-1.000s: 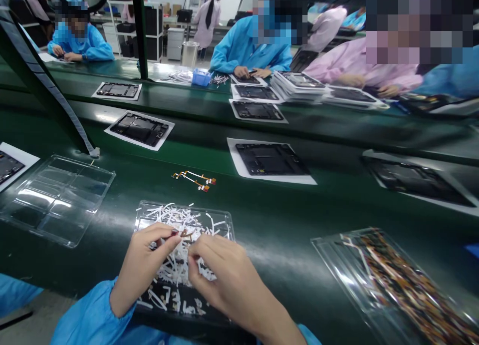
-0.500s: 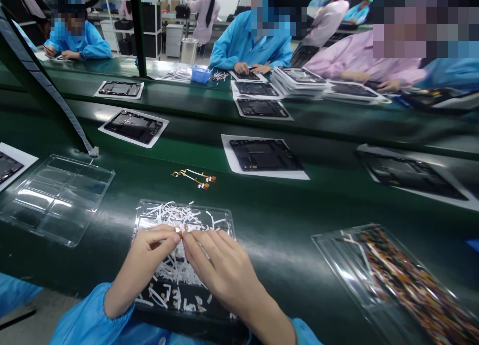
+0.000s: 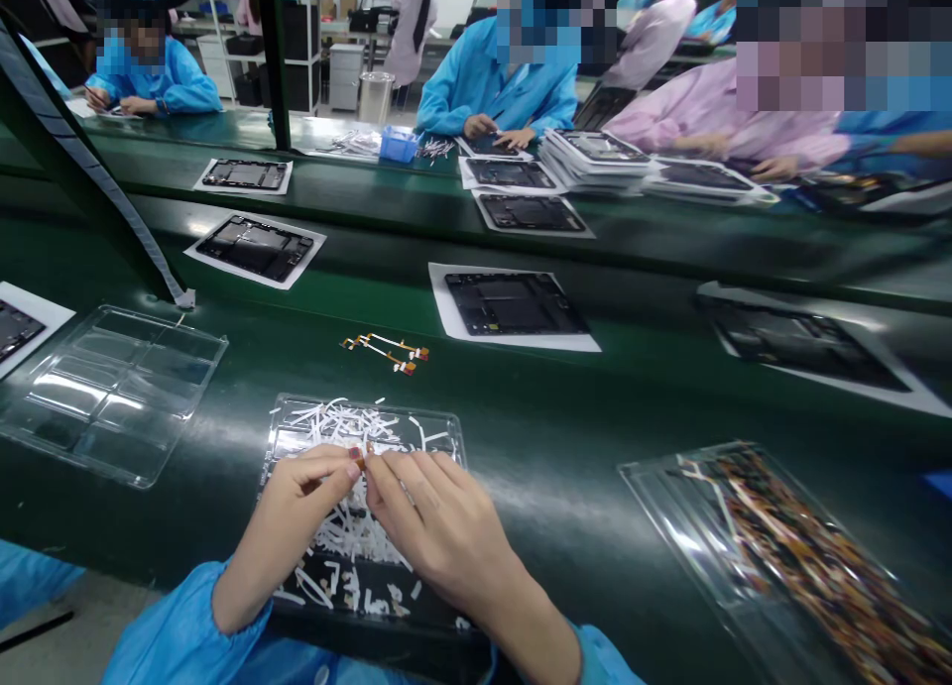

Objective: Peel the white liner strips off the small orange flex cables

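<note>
My left hand (image 3: 287,526) and my right hand (image 3: 431,531) meet fingertip to fingertip over a clear plastic tray (image 3: 446,429) strewn with white paper strips (image 3: 338,429). Between both sets of fingertips is pinched a small orange flex cable (image 3: 359,456), mostly hidden by the fingers. Two or three more orange flex cables (image 3: 387,349) lie loose on the green belt just beyond the tray. To the right a second clear tray (image 3: 654,507) holds a heap of orange and brown flex cables (image 3: 810,566).
An empty clear tray (image 3: 111,393) sits to the left. Black device frames on white sheets ride the belt: one ahead (image 3: 512,304), one at left (image 3: 254,248), one at right (image 3: 807,344). Co-workers in blue and pink coats work across the line by a stack of frames (image 3: 595,160).
My right fingertips have closed in on the left ones, so both hands now pinch the small cable. The frames on the belt have drifted slightly left.
</note>
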Demonstrator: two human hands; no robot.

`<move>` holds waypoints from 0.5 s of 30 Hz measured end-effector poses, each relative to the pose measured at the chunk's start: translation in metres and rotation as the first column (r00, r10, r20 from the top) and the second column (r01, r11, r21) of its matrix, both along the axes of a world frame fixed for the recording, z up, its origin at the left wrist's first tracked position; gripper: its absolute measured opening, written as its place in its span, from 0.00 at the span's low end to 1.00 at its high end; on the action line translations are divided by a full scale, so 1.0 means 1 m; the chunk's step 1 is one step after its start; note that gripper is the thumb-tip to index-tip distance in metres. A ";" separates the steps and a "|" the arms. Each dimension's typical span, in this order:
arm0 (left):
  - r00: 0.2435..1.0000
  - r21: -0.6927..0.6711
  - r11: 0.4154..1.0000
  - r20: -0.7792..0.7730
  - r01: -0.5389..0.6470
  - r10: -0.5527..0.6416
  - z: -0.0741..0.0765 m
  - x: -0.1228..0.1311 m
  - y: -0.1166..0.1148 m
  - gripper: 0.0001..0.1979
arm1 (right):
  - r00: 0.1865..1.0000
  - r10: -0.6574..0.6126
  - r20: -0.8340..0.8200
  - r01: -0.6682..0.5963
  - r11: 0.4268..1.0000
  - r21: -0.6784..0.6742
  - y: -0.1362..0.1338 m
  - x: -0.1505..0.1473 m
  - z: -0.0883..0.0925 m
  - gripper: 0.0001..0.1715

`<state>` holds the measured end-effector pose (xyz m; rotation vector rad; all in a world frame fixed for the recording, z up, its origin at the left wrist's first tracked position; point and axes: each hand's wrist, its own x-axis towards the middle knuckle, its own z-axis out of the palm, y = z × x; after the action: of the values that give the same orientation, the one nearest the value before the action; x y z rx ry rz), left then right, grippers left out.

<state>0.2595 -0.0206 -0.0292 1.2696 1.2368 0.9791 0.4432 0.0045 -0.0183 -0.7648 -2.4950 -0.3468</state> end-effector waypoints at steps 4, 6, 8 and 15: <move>0.999 0.009 0.999 -0.012 -0.042 0.042 -0.005 -0.001 0.000 0.13 | 1.000 0.006 -0.021 -0.006 1.000 0.001 -0.001 0.001 0.001 0.07; 0.997 0.015 0.997 -0.032 -0.072 0.073 -0.008 -0.001 -0.001 0.10 | 1.000 0.012 -0.017 -0.012 1.000 0.007 -0.001 0.001 0.001 0.08; 0.995 0.019 0.996 -0.049 -0.087 0.088 -0.009 -0.001 -0.002 0.10 | 1.000 0.017 -0.014 -0.016 1.000 0.023 -0.001 0.001 0.001 0.09; 0.997 0.026 0.999 -0.069 -0.042 0.044 -0.004 0.001 -0.004 0.13 | 1.000 -0.018 -0.018 0.018 1.000 0.014 -0.001 -0.001 0.000 0.09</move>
<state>0.2603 -0.0245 -0.0328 1.3101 1.3145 0.9909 0.4420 0.0036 -0.0179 -0.7821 -2.4675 -0.3626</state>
